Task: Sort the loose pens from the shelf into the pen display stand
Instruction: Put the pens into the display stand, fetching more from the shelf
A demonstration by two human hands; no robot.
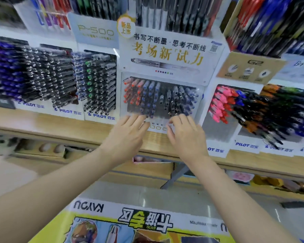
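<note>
nearest the lens lies a yellow poster (112, 223) with printed art, low in the frame and upside down to the wearer. beyond it two bare forearms reach up to the wooden shelf (42, 120), which carries a row of pen racks. the largest thing that matters is the stand (207, 71), a white card-backed unit with a clear tray at its front, standing on the shelf between a rack of black and green pens (98, 81) and a rack of pink and red ones (221, 104). its tray holds pens (147, 95) in columns, red at the left, blue next, dark ones to the right, with a gap in the middle rows.

left hand (128, 135) is spread, fingers straight, tips at the tray's lower edge. right hand (186, 135) has its fingers curled at the same edge; blur hides whether that grip has a pen in it, so i cannot tell. no loose pen shows clearly on the shelf.

by my judgement the pens are light, stiff and smooth, so they will roll and slip. best taken mid-barrel between thumb and two fingers, then slid in tail first. the stand looks light too and may shift if pushed; steadying its base with the other hand seems wise.
</note>
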